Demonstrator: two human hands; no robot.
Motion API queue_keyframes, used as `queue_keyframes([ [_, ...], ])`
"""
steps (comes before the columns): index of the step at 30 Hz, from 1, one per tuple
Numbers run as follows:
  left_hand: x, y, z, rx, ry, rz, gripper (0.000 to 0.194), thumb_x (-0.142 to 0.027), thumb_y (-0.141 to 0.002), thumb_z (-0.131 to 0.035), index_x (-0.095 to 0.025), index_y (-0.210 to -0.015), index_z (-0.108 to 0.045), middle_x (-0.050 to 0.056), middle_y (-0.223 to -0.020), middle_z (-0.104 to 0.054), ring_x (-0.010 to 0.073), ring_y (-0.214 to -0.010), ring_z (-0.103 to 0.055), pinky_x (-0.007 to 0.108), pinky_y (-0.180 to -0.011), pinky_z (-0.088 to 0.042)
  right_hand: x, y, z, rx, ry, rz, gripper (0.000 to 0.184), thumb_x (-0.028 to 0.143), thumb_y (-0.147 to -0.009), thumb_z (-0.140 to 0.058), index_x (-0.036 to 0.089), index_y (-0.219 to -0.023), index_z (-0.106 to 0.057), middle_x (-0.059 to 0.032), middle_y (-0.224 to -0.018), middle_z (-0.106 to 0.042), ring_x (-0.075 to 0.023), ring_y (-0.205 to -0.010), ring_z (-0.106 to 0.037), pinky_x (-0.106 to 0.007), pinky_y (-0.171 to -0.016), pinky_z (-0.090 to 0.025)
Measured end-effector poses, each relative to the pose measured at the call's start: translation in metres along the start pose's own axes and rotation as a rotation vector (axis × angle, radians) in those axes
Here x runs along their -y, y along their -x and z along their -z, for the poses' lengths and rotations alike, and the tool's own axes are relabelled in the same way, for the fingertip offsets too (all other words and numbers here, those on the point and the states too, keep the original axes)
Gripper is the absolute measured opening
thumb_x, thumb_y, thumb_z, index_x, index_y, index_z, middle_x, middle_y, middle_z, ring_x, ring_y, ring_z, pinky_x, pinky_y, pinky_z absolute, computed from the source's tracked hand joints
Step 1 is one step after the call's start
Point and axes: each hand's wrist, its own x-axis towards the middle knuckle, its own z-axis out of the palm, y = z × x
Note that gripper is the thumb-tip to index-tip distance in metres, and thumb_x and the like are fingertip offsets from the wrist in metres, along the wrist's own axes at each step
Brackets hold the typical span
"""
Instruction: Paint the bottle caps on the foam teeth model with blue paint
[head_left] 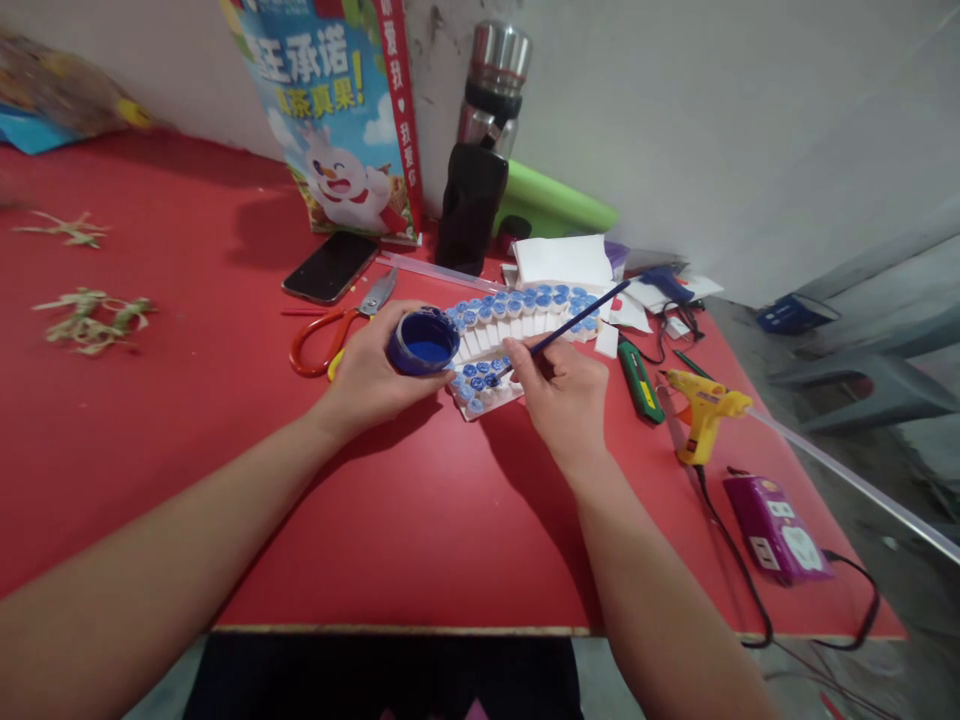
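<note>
Jar of blue paint (424, 345) sits gripped in the left hand (371, 370). The right hand (562, 390), I see, pinches 1 blue brush (577, 321), its tip at the blue-topped white piece (495, 335) on the red table (420, 530).

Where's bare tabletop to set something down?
The red tabletop is bare in front, between left forearm and right forearm, and between the nearer straw-coloured bundle and the orange-and-metal scissors. Crowded: the right, around the yellow plastic glue gun and purple plastic box, and the back, behind the blue-topped white pieces.
</note>
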Motion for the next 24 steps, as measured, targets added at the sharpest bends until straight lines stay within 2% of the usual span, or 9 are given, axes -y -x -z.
queue_keyframes([
  [14,-0.0012,-0.0003,-0.0001,0.001,-0.009,0.004,0.052,-0.036,-0.072,-0.090,-0.019,-0.116,-0.067,0.008,-0.114,-0.078,0.0274,-0.105,-0.074,0.042,-0.096,-0.061,0.0013,0.0000,-0.0010,0.009,-0.052,-0.032,0.030,0.043,-0.102,-0.071,0.019,-0.085,-0.076,0.0010,-0.064,-0.072,-0.0136,-0.057,-0.066,-0.027,-0.058,-0.046],
  [24,-0.0012,-0.0002,0.0006,0.006,-0.023,0.002,0.052,-0.037,-0.073,-0.089,-0.019,-0.117,-0.067,0.007,-0.115,-0.078,0.0272,-0.106,-0.075,0.042,-0.097,-0.061,0.0003,-0.0013,0.0025,-0.003,-0.009,-0.051,0.035,0.046,-0.102,-0.069,0.020,-0.080,-0.074,-0.0001,-0.065,-0.073,-0.0134,-0.057,-0.065,-0.027,-0.060,-0.047],
])
